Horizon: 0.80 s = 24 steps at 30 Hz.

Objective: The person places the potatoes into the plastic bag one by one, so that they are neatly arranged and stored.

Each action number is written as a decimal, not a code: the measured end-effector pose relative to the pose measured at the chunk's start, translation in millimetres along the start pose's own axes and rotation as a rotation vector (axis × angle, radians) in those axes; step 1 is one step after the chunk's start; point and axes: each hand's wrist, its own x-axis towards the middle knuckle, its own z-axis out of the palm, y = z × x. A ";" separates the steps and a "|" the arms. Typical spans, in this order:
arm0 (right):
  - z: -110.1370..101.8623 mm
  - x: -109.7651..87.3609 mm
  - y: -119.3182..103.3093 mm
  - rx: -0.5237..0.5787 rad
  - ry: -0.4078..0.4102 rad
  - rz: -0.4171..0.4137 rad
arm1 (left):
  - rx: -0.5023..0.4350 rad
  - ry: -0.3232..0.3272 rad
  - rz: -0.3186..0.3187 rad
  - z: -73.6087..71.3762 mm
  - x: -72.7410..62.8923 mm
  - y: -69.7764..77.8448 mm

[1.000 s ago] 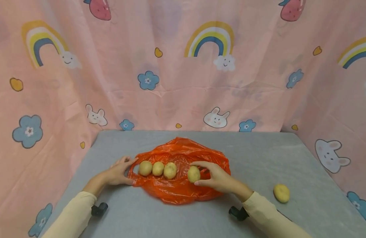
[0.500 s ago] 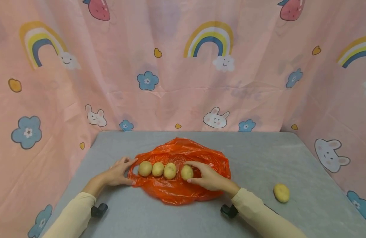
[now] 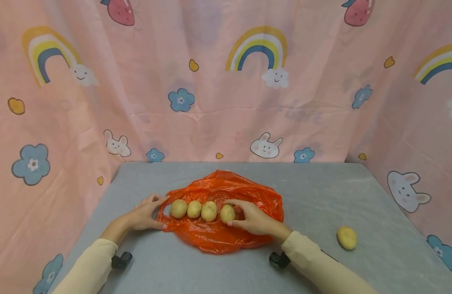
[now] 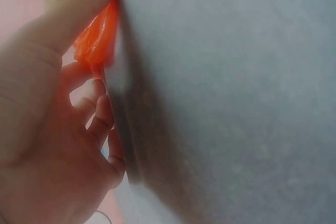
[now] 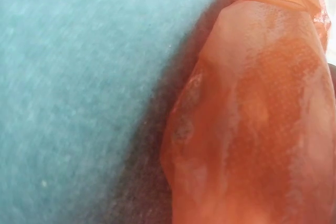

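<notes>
An orange-red plastic bag (image 3: pixel 226 239) lies spread on the table, its mouth toward the left. Three potatoes (image 3: pixel 209 211) sit in a row on it, starting from its left end. Right of them, my right hand (image 3: pixel 256 218) holds another potato (image 3: pixel 227 214) between thumb and fingers, close to the row's last one. At the bag's left end, my left hand (image 3: pixel 147 213) rests with thumb and forefinger spread against the edge. The left wrist view shows the thumb touching the bag (image 4: pixel 97 38), the other fingers loosely bent. Bag plastic (image 5: pixel 252 119) hides the right hand in its wrist view.
A single potato (image 3: pixel 346 238) lies on the grey table (image 3: pixel 314 192), right of the bag and beyond the right forearm. A pink patterned curtain (image 3: pixel 211 90) hangs behind the table and along both sides.
My right hand has moved left with its potato, bringing it close to the row of three. The left hand stays at the bag's edge.
</notes>
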 end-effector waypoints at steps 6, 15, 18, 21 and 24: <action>1.2 0.3 -0.4 -0.002 -0.001 -0.006 | 0.003 0.003 0.006 0.1 0.2 -0.1; 1.2 3.0 -0.2 -0.016 0.010 -0.003 | 0.011 0.002 0.011 -0.4 -0.2 1.4; 0.7 4.1 -0.8 -0.015 0.011 -0.008 | 0.014 0.002 0.017 -0.3 -0.4 1.0; 0.2 5.3 -1.5 -0.014 0.014 -0.003 | 0.012 0.003 0.010 0.2 -0.3 -0.1; -0.1 6.5 -1.1 -0.023 0.018 0.002 | 0.016 0.004 0.011 0.5 0.3 -0.7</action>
